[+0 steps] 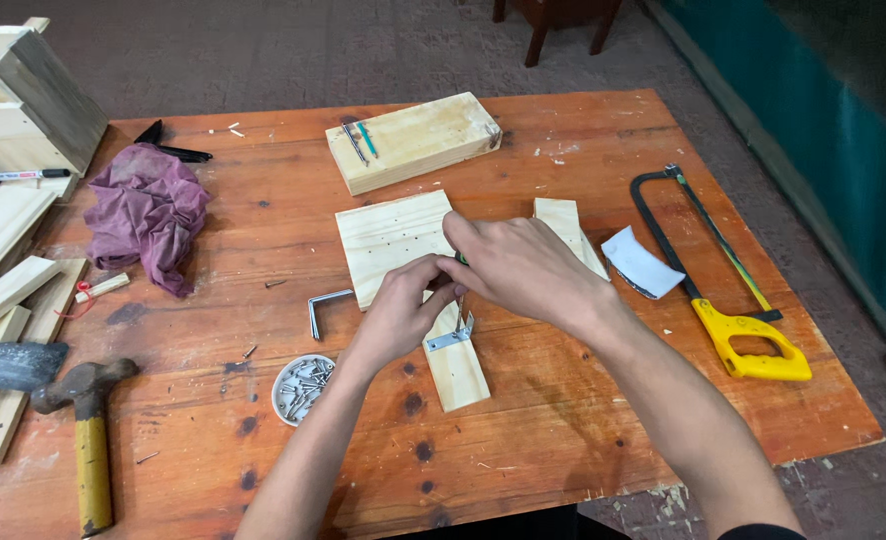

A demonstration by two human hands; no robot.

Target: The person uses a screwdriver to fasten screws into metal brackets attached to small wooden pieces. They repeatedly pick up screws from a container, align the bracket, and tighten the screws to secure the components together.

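The fingers of the right hand (528, 270) are pinching closed around a thin green-handled tool (most likely a small screwdriver, though the palm is hiding most of it), and its shaft is pointing down at a metal corner bracket (452, 337). The left hand (403, 308) is curling in beside it, fingertips closed at the bracket or at a fastener there; which of the two I cannot tell. The bracket is sitting across a narrow wooden strip (458, 368) where it is meeting the square pine board (391, 240), so the step in hand is judged to be fixing the bracket to the wood, still in progress. The next move is calling for a steady upright tool and a firm hold on the strip so it is not sliding. A lid of screws (302, 388) is lying near the left wrist, and a second bracket (324, 308) just beyond it. Further out, a hammer (85, 420) is resting at the table's left, a hacksaw (725, 290) at the right, and the table (603, 420) is offering bare room toward its near edge.
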